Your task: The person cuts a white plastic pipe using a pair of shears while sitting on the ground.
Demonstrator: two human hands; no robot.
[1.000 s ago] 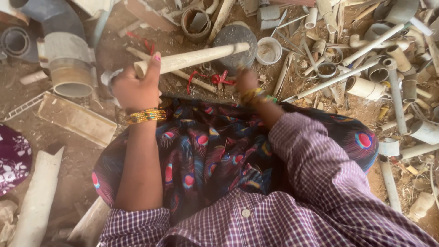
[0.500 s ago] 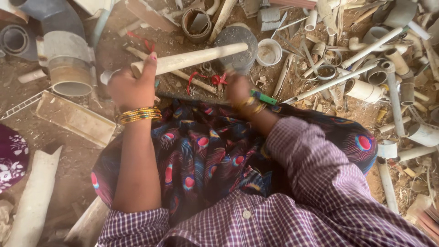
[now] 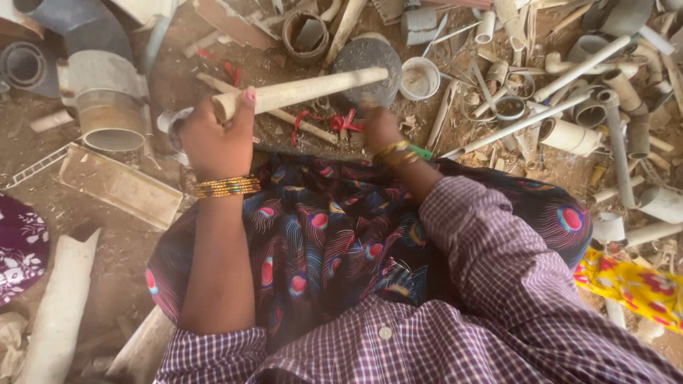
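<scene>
My left hand [image 3: 213,139] is shut around a cream plastic pipe [image 3: 313,87], holding it level above the ground. The pipe's far end lies over a round dark grey disc [image 3: 366,60]. My right hand [image 3: 380,128] is fisted just below that end, next to a bit of red string [image 3: 341,121]; its fingers are turned away, so I cannot see whether it holds anything. Both wrists wear gold bangles. A dark skirt with a peacock-feather print [image 3: 334,242] covers my lap.
Cut pipe pieces, rings and elbows [image 3: 569,107] litter the dirt to the right and far side. A wide grey pipe fitting [image 3: 103,107] and a flat cream channel [image 3: 117,186] lie on the left. A white cup [image 3: 420,77] stands beside the disc.
My right hand has shifted slightly up toward the pipe's far end and its wrist has turned. The left hand and the pipe have stayed in place.
</scene>
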